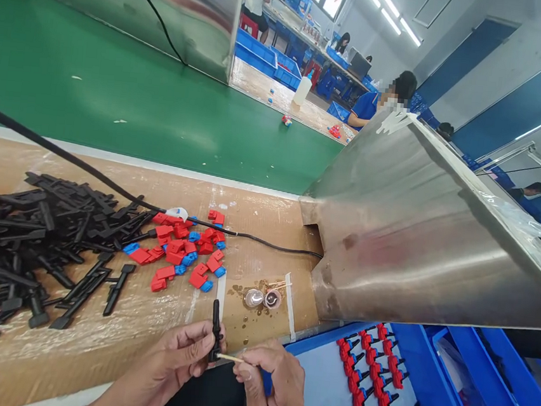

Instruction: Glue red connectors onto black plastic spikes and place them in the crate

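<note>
Upright between the thumb and fingers of my left hand (182, 353) is a black plastic part (215, 325). My right hand (275, 377) pinches a thin wooden stick (230, 357), whose tip meets the lower end of that part. Just beyond my hands, a small cup of dark liquid (271, 299) stands beside a round clear lid or dish (254, 298), with wet spots around them. Red-and-blue plastic pieces (176, 251) lie loose further back, and a big heap of similar black parts (43, 226) spreads over the left of the table.
A black cable (266, 244) crosses the cardboard-covered table into a notch in the metal panel (406, 235). To the right, a blue tray (320, 380) holds rows of red, blue and black assemblies (378, 373). Behind lies a green belt (130, 113); co-workers sit beyond it.
</note>
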